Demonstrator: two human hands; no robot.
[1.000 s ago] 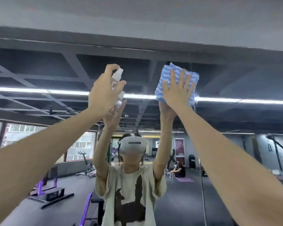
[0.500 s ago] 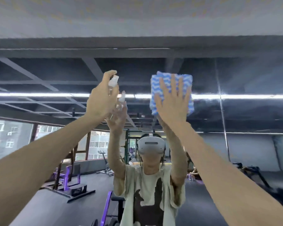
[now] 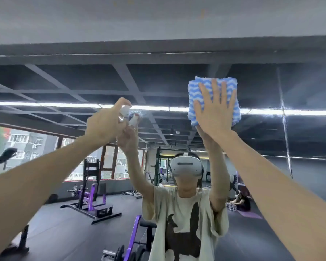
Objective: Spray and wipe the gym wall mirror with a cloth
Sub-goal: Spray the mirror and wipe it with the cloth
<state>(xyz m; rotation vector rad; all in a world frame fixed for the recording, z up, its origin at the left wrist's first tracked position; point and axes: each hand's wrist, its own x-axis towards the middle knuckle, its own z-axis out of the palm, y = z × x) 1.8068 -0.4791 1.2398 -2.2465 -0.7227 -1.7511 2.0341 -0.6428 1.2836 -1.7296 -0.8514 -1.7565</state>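
The wall mirror point(image 3: 262, 91) fills the view and reflects the gym and my own raised arms. My left hand point(image 3: 104, 123) grips a small clear spray bottle point(image 3: 124, 113) with a white top, the index finger on the nozzle, close to the glass. A patch of fine droplets point(image 3: 137, 113) shows on the mirror just right of the nozzle. My right hand point(image 3: 214, 110) presses a folded blue-and-white wavy cloth point(image 3: 194, 102) flat against the glass high up, fingers straight and spread.
A vertical seam point(image 3: 283, 113) between mirror panels runs right of the cloth. The mirror's top edge meets a grey ceiling band point(image 3: 158, 19). Reflected are purple weight machines point(image 3: 90, 200), windows and a person sitting on a mat point(image 3: 241, 202).
My view has shifted left along the mirror, so the seam now lies right of the cloth. The left hand holds the bottle lower, and a patch of spray has appeared by the nozzle.
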